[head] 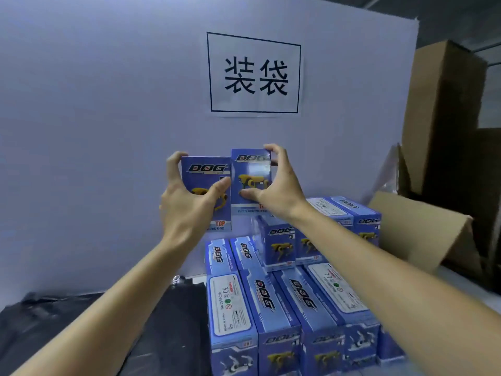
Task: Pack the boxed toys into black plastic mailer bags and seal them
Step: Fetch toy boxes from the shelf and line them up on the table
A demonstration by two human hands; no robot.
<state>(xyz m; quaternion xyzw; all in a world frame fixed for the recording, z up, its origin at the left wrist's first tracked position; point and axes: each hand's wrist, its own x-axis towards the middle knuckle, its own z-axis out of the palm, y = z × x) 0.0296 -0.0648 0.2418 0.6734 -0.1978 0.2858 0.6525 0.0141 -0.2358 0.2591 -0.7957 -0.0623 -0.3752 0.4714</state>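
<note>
- Bags (168,329): black mailer film lying flat at lower left of the frame, just beside the stack. Looks thin, soft and slick, so likely floppy; the mouth probably needs 2 hands to spread.
- Stack (284,299): blue "DOG" toy boxes, lower centre to right, some flat, some upright. Stiff printed card with square edges, probably light.
- Left box (202,175): held upright at frame centre, touching the right box along 1 edge.
- Right box (250,172): upright, sitting a bit higher.
- Left hand (189,204): fingers curled over the top corner, thumb on the front face, gripping the left box.
- Right hand (276,191): same span grip on the right box, top to lower face.
- Glossy print may slip; clamping opposite edges looks safest.
</note>
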